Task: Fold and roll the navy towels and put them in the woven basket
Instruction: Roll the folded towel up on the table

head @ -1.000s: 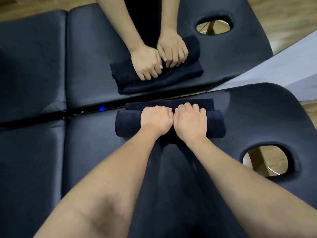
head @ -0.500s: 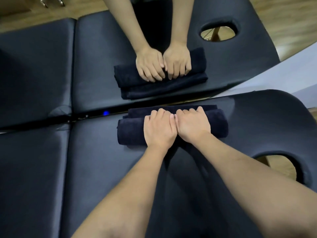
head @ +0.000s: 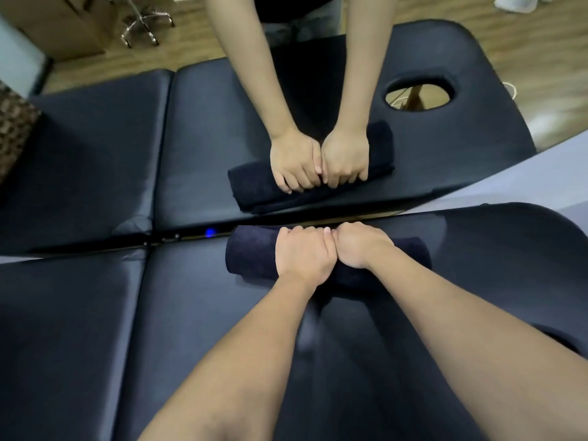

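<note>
navy towel (head: 251, 253), in the only view, the head camera: it lies rolled up across the near black massage table (head: 79, 329), right at the table's far edge against a mirror. the left hand (head: 304, 254) and right hand (head: 359, 245) sit side by side on top of the roll, touching, fingers curled over its far side and gripping it. in my judgement the roll could spring loose if the grip eases before it is lifted, or its free ends could sag and unwind, since both hands hold only the middle. counted: one towel and two hands, each doubled by a reflection in the mirror (head: 95, 154); a patch of woven basket (head: 14, 132) shows at the left edge.
</note>
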Demonstrator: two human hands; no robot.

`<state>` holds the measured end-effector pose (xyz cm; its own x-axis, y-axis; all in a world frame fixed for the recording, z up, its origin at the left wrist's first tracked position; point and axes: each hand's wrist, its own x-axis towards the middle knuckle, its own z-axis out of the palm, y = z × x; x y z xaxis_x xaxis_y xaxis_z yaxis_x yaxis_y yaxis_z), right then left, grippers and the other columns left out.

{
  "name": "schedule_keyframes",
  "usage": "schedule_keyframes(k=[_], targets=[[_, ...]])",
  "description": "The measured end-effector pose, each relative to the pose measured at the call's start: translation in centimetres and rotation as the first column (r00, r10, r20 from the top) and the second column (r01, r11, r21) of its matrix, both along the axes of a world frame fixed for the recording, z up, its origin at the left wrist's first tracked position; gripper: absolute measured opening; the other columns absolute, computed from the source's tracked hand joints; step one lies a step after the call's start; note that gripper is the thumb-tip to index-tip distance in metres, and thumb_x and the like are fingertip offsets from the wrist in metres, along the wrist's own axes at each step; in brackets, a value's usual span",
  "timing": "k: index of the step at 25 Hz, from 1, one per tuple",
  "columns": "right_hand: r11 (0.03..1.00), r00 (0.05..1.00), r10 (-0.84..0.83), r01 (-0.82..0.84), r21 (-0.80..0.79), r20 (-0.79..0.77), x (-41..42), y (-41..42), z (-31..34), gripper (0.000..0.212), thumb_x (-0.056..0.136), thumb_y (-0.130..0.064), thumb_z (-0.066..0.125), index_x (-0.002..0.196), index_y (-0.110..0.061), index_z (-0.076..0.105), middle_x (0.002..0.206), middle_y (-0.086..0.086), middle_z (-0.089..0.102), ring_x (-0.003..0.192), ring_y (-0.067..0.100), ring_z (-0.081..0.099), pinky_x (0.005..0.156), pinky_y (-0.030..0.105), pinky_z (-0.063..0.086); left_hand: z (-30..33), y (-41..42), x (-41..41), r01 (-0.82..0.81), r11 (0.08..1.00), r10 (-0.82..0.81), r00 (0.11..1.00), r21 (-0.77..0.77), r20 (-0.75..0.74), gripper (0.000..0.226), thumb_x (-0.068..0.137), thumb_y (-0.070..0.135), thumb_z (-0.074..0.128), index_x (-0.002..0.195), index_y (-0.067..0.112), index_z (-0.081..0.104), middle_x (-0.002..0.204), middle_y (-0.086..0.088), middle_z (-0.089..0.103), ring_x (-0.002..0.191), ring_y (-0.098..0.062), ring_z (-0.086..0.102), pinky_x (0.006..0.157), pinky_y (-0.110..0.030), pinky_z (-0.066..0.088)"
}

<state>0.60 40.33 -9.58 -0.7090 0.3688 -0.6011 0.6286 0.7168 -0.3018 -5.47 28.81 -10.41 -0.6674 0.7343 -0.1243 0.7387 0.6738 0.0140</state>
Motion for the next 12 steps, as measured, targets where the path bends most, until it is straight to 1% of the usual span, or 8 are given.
schedule_keyframes(k=[2,4,5,6,8,9,10,12], targets=[[0.999,0.998,-0.036,0.037,0.012,-0.048,0.6,-0.6,0.2,0.045,0.106,-0.039,0.025,0.118,-0.021,0.065,0.126,0.006,0.064,0.116,0.031,0.058,0.096,0.044,0.046,0.2,0.0,-0.1,0.01,1.0,-0.01,1.0,-0.004,-0.008,0.058,0.098,0.035,0.008,0.069,0.025,0.058,0.08,0.002,0.072,0.076,-0.023,0.06,0.072,-0.038,0.027],[0.977,0.974,-0.091,0.127,0.169,-0.208,1.8,-1.7,0.0,0.039,0.107,-0.034,0.028,0.111,-0.015,0.062,0.119,0.009,0.062,0.11,0.033,0.056,0.089,0.045,0.042,0.4,0.1,0.1,0.029,0.999,-0.028,0.999,-0.033,0.027,0.053,0.101,0.035,0.015,0.067,0.026,0.055,0.078,0.001,0.071,0.074,-0.024,0.058,0.074,-0.039,0.028],[0.951,0.956,-0.076,0.155,0.266,-0.284,2.7,-2.5,-0.3,0.035,0.107,-0.032,0.033,0.107,-0.012,0.061,0.115,0.009,0.061,0.105,0.034,0.055,0.084,0.046,0.041,0.4,0.2,0.3,0.049,0.998,-0.047,0.998,-0.05,0.035,0.051,0.103,0.035,0.019,0.067,0.026,0.055,0.077,0.001,0.071,0.072,-0.023,0.056,0.075,-0.04,0.028],[0.922,0.949,-0.025,0.143,0.359,-0.315,3.6,-3.5,-0.7,0.029,0.106,-0.029,0.038,0.102,-0.012,0.062,0.109,0.01,0.061,0.099,0.034,0.055,0.08,0.046,0.041,0.5,0.1,0.5,0.057,0.996,-0.055,0.998,-0.062,0.03,0.05,0.104,0.035,0.022,0.068,0.026,0.055,0.077,0.001,0.07,0.071,-0.023,0.052,0.076,-0.04,0.028],[0.852,0.94,0.083,0.105,0.513,-0.33,5.4,-4.4,-1.4,0.02,0.101,-0.022,0.047,0.091,-0.012,0.061,0.095,0.01,0.063,0.086,0.035,0.057,0.073,0.046,0.042,0.7,0.2,0.8,0.066,0.995,-0.064,0.998,-0.077,0.028,0.051,0.104,0.035,0.022,0.071,0.024,0.059,0.078,0.002,0.07,0.071,-0.022,0.048,0.078,-0.04,0.029],[0.833,0.936,0.111,0.096,0.544,-0.335,5.8,-4.5,-1.5,0.019,0.098,-0.022,0.048,0.088,-0.011,0.06,0.09,0.011,0.063,0.081,0.036,0.058,0.071,0.046,0.043,0.6,0.4,0.6,0.06,0.994,-0.057,0.998,-0.095,0.031,0.053,0.104,0.036,0.022,0.073,0.023,0.063,0.078,0.002,0.07,0.071,-0.023,0.05,0.078,-0.04,0.03],[0.828,0.936,0.126,0.083,0.555,-0.328,6.0,-4.8,-1.4,0.021,0.096,-0.023,0.047,0.086,-0.011,0.06,0.086,0.012,0.063,0.077,0.037,0.058,0.072,0.047,0.044,0.4,0.3,0.3,0.052,0.991,-0.048,0.998,-0.125,0.035,0.055,0.104,0.036,0.022,0.075,0.022,0.066,0.078,0.001,0.071,0.071,-0.023,0.053,0.078,-0.04,0.03],[0.817,0.952,0.139,0.046,0.575,-0.273,6.3,-4.6,-1.4,0.031,0.097,-0.028,0.04,0.084,-0.009,0.061,0.081,0.014,0.065,0.072,0.038,0.059,0.072,0.048,0.045,0.2,0.6,0.1,0.072,0.981,-0.062,0.996,-0.178,0.064,0.053,0.104,0.038,0.022,0.077,0.021,0.065,0.082,0.001,0.072,0.073,-0.023,0.056,0.076,-0.039,0.029]])
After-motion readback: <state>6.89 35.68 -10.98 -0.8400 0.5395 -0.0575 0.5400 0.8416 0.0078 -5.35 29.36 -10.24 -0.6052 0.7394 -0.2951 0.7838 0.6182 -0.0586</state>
